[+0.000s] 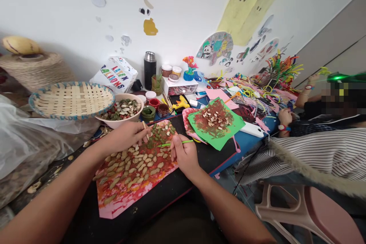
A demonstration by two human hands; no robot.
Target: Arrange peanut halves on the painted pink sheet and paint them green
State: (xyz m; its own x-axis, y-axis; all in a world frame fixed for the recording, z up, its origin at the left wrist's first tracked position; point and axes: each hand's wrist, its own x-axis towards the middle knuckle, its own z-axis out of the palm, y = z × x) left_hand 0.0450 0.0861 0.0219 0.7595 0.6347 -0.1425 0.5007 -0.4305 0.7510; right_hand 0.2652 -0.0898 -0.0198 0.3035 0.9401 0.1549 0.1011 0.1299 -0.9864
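Note:
A pink sheet (110, 209) smeared with red and orange paint lies before me. Several peanuts in their shells (140, 164) cover it, with green-painted ones toward its far end. My left hand (128, 136) hovers over the sheet's far left, fingers pinched around a short tan stick-like piece (144, 125). Closed around a thin green paintbrush (187, 141) is my right hand (185, 155), over the sheet's right edge. The brush points left, its tip among the green-painted peanuts. My fingers partly hide both held things.
Behind the sheet stand a pink bowl of shells (137, 116), a woven tray (71, 99) and open paint jars (148, 113). A green sheet with shells (228, 137) lies to the right, near a yellow glue gun (181, 103). Another person's hand (285, 116) rests at far right.

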